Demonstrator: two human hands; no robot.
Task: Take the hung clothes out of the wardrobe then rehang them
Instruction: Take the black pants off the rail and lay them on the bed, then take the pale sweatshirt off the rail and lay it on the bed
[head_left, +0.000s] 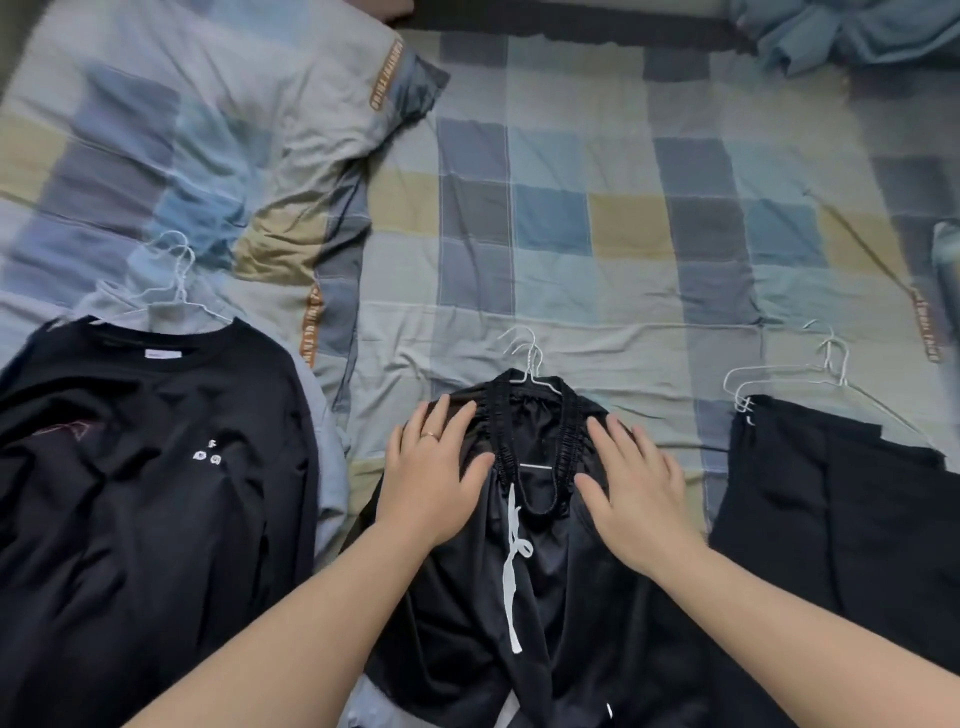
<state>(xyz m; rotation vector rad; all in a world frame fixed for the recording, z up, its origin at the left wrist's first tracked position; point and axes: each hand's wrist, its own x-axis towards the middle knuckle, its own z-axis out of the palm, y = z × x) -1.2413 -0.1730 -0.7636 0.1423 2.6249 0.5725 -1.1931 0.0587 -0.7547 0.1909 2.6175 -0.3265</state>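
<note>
Black drawstring shorts (524, 571) on a white wire hanger (529, 364) lay mid-bed on the checked sheet (571, 218). Left hand (434, 475) and right hand (636, 491) pressed flat, fingers straight, either side of the waistband. A black sweatshirt (145, 493) lay left; dark trousers (852, 509) right.

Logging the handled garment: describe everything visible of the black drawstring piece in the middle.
The black drawstring garment looks smooth and shiny, with a gathered elastic waistband and a white drawstring down its front. It lies on the checked bedsheet, on a white wire hanger whose hook sticks out above. The left hand and right hand press flat on it.
</note>
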